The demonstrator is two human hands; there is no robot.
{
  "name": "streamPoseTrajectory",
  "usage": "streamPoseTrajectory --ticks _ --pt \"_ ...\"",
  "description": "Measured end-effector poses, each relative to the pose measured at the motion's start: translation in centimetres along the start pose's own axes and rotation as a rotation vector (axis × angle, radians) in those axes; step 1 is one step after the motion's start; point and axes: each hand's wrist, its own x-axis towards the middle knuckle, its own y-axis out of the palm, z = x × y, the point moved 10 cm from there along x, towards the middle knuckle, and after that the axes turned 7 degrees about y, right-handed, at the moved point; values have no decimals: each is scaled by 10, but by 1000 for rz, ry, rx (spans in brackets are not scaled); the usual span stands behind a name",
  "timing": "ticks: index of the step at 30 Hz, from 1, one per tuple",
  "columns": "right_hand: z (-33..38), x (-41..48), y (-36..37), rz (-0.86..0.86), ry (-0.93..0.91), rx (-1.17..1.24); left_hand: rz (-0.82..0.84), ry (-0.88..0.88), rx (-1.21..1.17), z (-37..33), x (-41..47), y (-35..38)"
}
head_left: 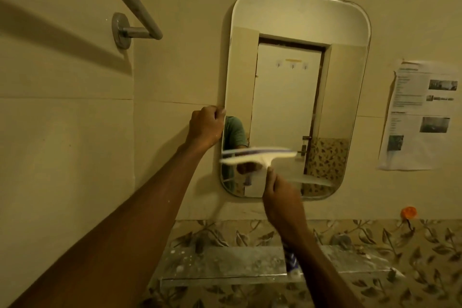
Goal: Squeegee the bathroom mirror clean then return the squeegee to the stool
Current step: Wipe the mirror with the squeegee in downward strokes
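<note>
Against the mirror [295, 97], right hand [280, 197] grips squeegee [257, 155].

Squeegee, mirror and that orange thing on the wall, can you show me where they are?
squeegee [257, 155]: head view, on the white blade bar lying across the lower mirror.
mirror [287, 15]: head view, on the glass near its top.
orange thing [408, 212]: head view, on the round orange piece, lower right wall.

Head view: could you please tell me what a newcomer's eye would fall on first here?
The rounded mirror on the tiled wall dominates the centre, reflecting a white door. Across its lower part the right hand holds a blurred white squeegee, while the left hand grips the mirror's left edge. A chrome towel rail juts out top left, and a printed sheet hangs at right.
</note>
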Motion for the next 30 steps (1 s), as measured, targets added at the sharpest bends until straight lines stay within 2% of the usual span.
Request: streamPoseTrajectory --ticks 4,7,10,13,19,23,26,30 --pt "22 31 -22 -64 -19 58 -7 -1 -32 0 -1 -1" --pt "-10 6 12 -11 47 89 8 -52 -80 7 -1 0" --pt "-43 -26 41 51 95 8 -1 -72 -120 8 -2 1" --pt "-37 -26 35 65 64 -5 -12 -66 -113 10 -5 1" --pt "21 32 -26 -125 -28 123 -12 -40 -64 14 -3 3" --pt "-10 11 13 -49 -7 131 -10 -23 -54 16 0 4" --pt "-47 -14 35 24 48 51 -18 -22 -56 16 -1 3" --pt "-35 1 -6 -18 2 71 -32 -4 -36 8 -8 2"
